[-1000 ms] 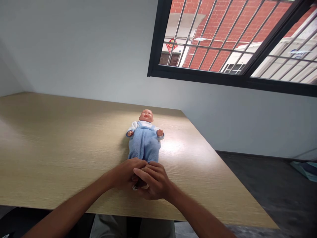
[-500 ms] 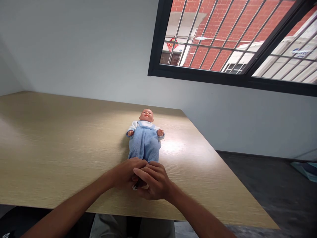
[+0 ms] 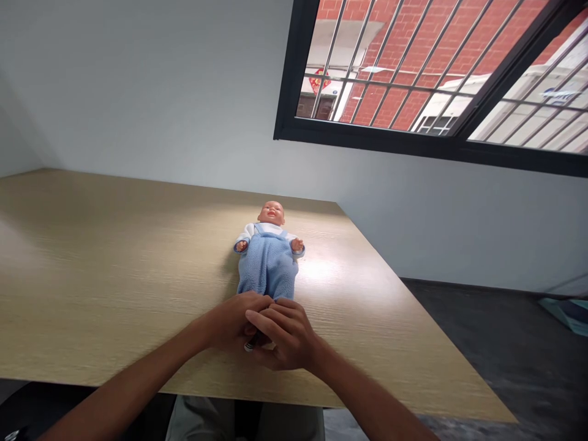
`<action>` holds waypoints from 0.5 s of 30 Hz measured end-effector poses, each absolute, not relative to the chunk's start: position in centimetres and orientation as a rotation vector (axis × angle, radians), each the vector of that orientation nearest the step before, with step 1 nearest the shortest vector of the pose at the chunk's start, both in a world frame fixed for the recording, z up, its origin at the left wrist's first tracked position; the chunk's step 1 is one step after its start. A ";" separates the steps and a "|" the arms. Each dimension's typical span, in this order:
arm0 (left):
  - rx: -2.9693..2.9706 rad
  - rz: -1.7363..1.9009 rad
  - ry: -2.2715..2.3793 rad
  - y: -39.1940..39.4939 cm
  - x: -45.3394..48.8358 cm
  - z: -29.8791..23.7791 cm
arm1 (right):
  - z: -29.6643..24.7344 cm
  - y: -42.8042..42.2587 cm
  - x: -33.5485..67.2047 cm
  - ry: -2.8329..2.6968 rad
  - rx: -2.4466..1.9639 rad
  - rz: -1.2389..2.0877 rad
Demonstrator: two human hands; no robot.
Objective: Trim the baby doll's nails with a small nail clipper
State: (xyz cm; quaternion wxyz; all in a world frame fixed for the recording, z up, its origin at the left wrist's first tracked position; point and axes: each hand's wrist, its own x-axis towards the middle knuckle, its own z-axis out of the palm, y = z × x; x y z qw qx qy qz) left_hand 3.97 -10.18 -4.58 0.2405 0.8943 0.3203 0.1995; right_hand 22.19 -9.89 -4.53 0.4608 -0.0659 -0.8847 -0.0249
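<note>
A baby doll [image 3: 269, 257] in blue fleece overalls and a white shirt lies on its back on the wooden table [image 3: 114, 263], head away from me. My left hand [image 3: 233, 321] and my right hand [image 3: 282, 334] are closed together over the doll's feet at the near end. The right fingers overlap the left ones. A small dark-and-white piece, perhaps a doll shoe [image 3: 250, 345], peeks out under the hands. The feet themselves are hidden.
The table's right edge [image 3: 413, 306] drops to a dark floor. A grey wall stands behind the table, with a barred window [image 3: 413, 73] above at the right. A teal object [image 3: 567, 312] lies on the floor at the far right.
</note>
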 end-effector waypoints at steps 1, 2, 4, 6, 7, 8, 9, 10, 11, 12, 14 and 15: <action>2.431 0.571 0.875 -10.2 4.0 -4.5 | -4.5 -9.9 22.2 -2.177 -0.162 -0.062; 2.418 0.589 0.876 -10.2 4.0 -4.5 | -4.5 -9.9 22.2 -2.176 -0.162 -0.065; 2.420 0.576 0.882 -10.2 4.0 -4.5 | -4.5 -9.9 22.2 -2.174 -0.165 -0.069; 2.431 0.549 0.899 -10.2 4.1 -4.4 | -4.5 -9.9 22.2 -2.172 -0.166 -0.075; 2.436 0.537 0.903 -10.2 4.1 -4.4 | -4.5 -9.9 22.2 -2.172 -0.167 -0.076; 2.440 0.533 0.903 -10.2 4.1 -4.4 | -4.5 -9.9 22.2 -2.172 -0.167 -0.077; 2.441 0.537 0.900 -10.2 4.1 -4.3 | -4.5 -9.9 22.2 -2.172 -0.168 -0.078; 2.440 0.549 0.891 -10.2 4.1 -4.3 | -4.5 -9.9 22.2 -2.169 -0.168 -0.079; 2.438 0.566 0.878 -10.2 4.1 -4.3 | -4.5 -9.9 22.1 -2.168 -0.170 -0.080; 2.434 0.585 0.864 -10.2 4.1 -4.3 | -4.5 -9.9 22.1 -2.168 -0.171 -0.079; 2.425 0.608 0.843 -10.2 4.1 -4.3 | -4.5 -9.9 22.1 -2.172 -0.176 -0.076; 2.422 0.610 0.841 -10.2 4.1 -4.3 | -4.6 -9.9 22.1 -2.177 -0.176 -0.075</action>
